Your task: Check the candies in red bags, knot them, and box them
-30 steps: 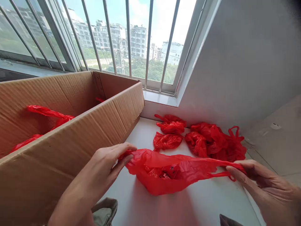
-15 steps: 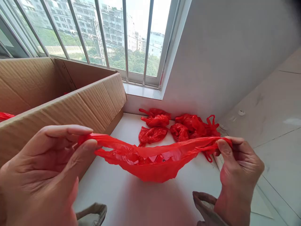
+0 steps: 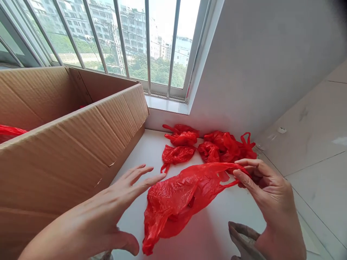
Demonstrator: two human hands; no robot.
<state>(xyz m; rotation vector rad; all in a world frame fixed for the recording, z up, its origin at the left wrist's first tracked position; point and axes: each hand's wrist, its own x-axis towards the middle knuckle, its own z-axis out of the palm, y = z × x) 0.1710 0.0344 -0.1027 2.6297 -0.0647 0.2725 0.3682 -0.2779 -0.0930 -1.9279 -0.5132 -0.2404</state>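
Note:
A thin red plastic bag (image 3: 184, 195) hangs slantwise over the white table (image 3: 222, 231). My right hand (image 3: 267, 187) pinches its handle loops at the right end. The bag's other end droops toward the lower left, crumpled. Just left of the bag is my left hand (image 3: 114, 206), fingers stretched out and thumb apart, holding nothing. What lies inside the bag is hidden by its folds.
Several crumpled red plastic bags (image 3: 225, 146) lie along the wall at the table's far side. To the left stands an open cardboard box (image 3: 67, 144) with red plastic (image 3: 11, 131) inside. Behind is a barred window (image 3: 121, 47).
My left hand has let go of its end of the bag and opened. That end has dropped toward me. My right hand keeps its handle and has moved slightly left.

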